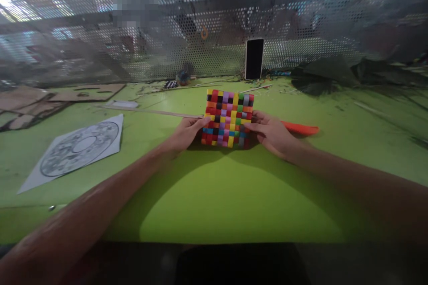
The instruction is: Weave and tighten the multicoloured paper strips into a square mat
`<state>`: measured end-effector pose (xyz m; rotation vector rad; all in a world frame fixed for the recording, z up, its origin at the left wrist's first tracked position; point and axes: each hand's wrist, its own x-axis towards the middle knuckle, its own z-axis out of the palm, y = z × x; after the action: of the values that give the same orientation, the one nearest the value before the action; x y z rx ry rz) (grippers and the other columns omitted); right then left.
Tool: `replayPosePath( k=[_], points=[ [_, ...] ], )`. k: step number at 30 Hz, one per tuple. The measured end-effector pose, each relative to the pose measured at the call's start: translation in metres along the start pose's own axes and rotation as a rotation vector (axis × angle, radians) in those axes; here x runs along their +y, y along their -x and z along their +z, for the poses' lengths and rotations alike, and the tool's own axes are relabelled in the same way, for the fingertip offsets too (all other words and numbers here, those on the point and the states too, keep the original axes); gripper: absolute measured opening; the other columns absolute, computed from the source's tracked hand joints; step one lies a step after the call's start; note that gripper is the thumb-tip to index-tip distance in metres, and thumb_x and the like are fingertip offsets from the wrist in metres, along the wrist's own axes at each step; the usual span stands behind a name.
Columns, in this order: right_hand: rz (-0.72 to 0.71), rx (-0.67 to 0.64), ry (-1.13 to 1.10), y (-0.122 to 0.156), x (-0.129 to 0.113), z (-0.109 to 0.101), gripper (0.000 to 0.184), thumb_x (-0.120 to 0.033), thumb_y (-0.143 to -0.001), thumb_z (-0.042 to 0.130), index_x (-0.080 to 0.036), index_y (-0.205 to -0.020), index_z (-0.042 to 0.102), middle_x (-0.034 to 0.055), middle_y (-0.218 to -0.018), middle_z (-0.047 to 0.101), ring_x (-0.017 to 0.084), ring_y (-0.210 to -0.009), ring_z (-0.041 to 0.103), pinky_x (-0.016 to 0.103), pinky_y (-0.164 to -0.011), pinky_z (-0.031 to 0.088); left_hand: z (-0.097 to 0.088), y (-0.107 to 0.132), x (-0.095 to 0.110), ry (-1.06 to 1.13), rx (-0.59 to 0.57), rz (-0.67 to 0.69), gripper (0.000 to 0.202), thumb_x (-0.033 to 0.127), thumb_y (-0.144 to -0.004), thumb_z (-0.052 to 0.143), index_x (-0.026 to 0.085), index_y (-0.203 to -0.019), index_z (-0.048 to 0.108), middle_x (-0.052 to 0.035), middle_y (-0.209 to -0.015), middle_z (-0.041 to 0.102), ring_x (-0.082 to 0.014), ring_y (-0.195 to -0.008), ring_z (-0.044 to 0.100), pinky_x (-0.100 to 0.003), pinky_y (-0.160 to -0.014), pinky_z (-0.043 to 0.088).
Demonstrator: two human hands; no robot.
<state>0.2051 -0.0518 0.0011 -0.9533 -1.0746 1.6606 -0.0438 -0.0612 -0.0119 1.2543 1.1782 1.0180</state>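
Note:
A square woven piece of multicoloured strips is held upright, tilted a little, above the green table. My left hand grips its left edge, with the thumb on the front face and the other fingers behind. On the opposite edge, my right hand pinches the weave, thumb in front, fingers partly hidden behind it. Beyond the right hand lies an orange, tapering object, partly covered by that hand; its kind cannot be made out. A thin flat strip runs along the table towards the left hand.
On the left lie a paper with a printed circular pattern and cardboard pieces. A phone-like dark slab leans against the perforated metal screen at the back. Large green leaves and loose scraps lie towards the back right.

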Motion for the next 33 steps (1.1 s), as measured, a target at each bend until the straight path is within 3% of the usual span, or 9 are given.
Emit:
replayPosePath(
  k=[11, 21, 26, 33],
  points=[
    [0.006, -0.05, 0.065, 0.003, -0.002, 0.002, 0.026, -0.005, -0.08, 0.073, -0.024, -0.097, 0.077, 0.0035, -0.115, 0.077, 0.02, -0.105, 0.073, 0.043, -0.106, 0.056, 0.005, 0.003, 0.006, 0.04, 0.099, 0.065, 0.036, 0.049, -0.086, 0.068, 0.014, -0.09, 0.077, -0.0089, -0.094, 0.08, -0.0234, -0.084, 0.077, -0.039, -0.078, 0.065],
    [0.057, -0.002, 0.02, 0.002, -0.004, 0.001, 0.03, -0.002, -0.081, 0.071, -0.022, -0.102, 0.077, 0.0055, -0.115, 0.077, 0.019, -0.103, 0.074, 0.04, -0.104, 0.058, 0.001, 0.002, 0.004, 0.058, 0.02, 0.063, 0.04, 0.054, -0.082, 0.075, 0.016, -0.093, 0.077, -0.01, -0.099, 0.08, -0.0257, -0.089, 0.077, -0.042, -0.086, 0.065],
    [0.074, -0.042, 0.066, 0.005, -0.005, 0.003, 0.03, -0.005, -0.082, 0.073, -0.021, -0.107, 0.074, 0.0059, -0.122, 0.075, 0.02, -0.111, 0.071, 0.042, -0.106, 0.056, 0.0, 0.01, 0.009, -0.076, 0.021, -0.04, 0.057, 0.059, -0.075, 0.08, 0.021, -0.117, 0.072, -0.0107, -0.113, 0.078, -0.0278, -0.1, 0.076, -0.043, -0.089, 0.064],
    [0.095, -0.031, 0.09, 0.01, -0.008, 0.007, 0.025, -0.005, -0.082, 0.074, -0.02, -0.102, 0.076, 0.0058, -0.115, 0.077, 0.02, -0.104, 0.073, 0.041, -0.105, 0.057, -0.001, 0.015, 0.017, -0.26, -0.038, -0.077, 0.055, 0.069, -0.076, 0.073, 0.023, -0.105, 0.078, -0.0094, -0.107, 0.079, -0.0291, -0.095, 0.077, -0.043, -0.087, 0.064]
  ],
)
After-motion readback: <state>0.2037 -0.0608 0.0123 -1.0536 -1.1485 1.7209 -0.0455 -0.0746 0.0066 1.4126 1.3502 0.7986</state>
